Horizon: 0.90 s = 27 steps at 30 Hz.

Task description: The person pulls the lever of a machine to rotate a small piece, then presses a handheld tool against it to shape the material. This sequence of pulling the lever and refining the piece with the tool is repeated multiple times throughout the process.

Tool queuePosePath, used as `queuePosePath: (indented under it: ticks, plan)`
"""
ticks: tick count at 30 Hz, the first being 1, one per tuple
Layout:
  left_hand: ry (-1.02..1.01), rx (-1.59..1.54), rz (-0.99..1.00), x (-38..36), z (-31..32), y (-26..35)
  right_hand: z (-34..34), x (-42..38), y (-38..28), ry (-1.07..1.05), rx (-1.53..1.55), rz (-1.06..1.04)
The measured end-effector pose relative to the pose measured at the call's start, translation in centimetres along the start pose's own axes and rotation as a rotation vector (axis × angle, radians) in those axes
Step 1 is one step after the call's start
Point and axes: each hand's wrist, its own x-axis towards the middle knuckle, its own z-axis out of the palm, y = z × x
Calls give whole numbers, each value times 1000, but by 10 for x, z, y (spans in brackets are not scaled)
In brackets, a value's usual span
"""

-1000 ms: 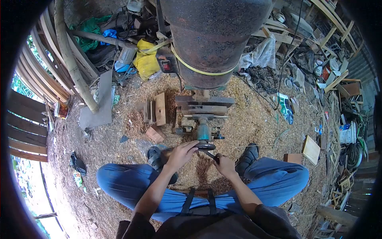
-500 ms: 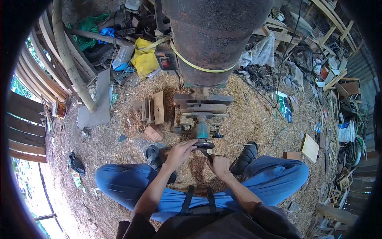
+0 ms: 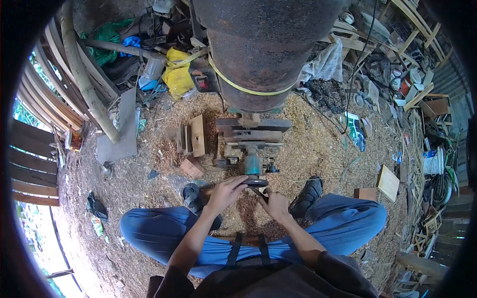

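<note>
A teal tailstock-like housing (image 3: 252, 165) stands on the machine in front of me, with a dark round handwheel (image 3: 255, 183) at its near end. My left hand (image 3: 227, 192) lies at the wheel's left side, fingers bent over its rim. Just below the wheel on the right, my right hand (image 3: 276, 204) is closed around a dark bar (image 3: 260, 193) that slants up toward the wheel; its lower end is hidden in the fist. A small black knob (image 3: 271, 169) juts from the housing's right side.
Beyond the housing lie metal rails (image 3: 253, 135) and a large rusty drum (image 3: 253, 54) with a yellow strap. Wooden blocks (image 3: 198, 136) stand to the left, a pale board (image 3: 387, 183) to the right. Wood shavings cover the ground. My sandalled feet (image 3: 307, 196) flank the machine.
The dark bar has shifted slightly up and left, closer to the wheel. My right hand has moved a little with it; my left hand stays at the rim.
</note>
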Motion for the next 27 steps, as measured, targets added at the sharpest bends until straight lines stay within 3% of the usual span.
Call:
queuePosePath:
  ticks: [3, 5, 6, 10, 12, 15, 19, 21, 22, 23, 25, 27]
  plan:
    - [10, -12, 23, 3, 0, -1, -21, 2, 0, -121, 15, 112]
    - [22, -2, 46, 5, -1, 2, -23, 7, 11, 5, 169, 94]
    - [33, 9, 67, 5, -1, 4, -27, 7, 12, 118, 269, 29]
    - [10, 30, 88, 5, 3, -7, -48, 19, 4, 229, 326, -201]
    - [-4, 6, 95, 6, 1, -4, -57, 30, 3, 34, 324, -375]
    - [-28, -14, 35, 5, 0, -2, -64, 38, 1, -95, 273, -394]
    - [-32, -11, -13, 3, -4, -1, -23, 49, 45, -15, 550, -440]
    - [-50, -29, -50, 2, -2, -1, -6, 56, 60, 372, 430, -48]
    - [-53, -33, -54, 2, -2, -2, 6, 57, 63, 492, 110, -50]
    - [-11, -3, 25, 5, -2, -1, 18, 62, 65, 489, 107, -46]
    - [31, 28, 104, 8, -1, -2, 43, 77, 67, 294, 457, 24]
    - [11, 91, 134, 12, -4, -5, 47, 83, 63, 388, 381, -15]
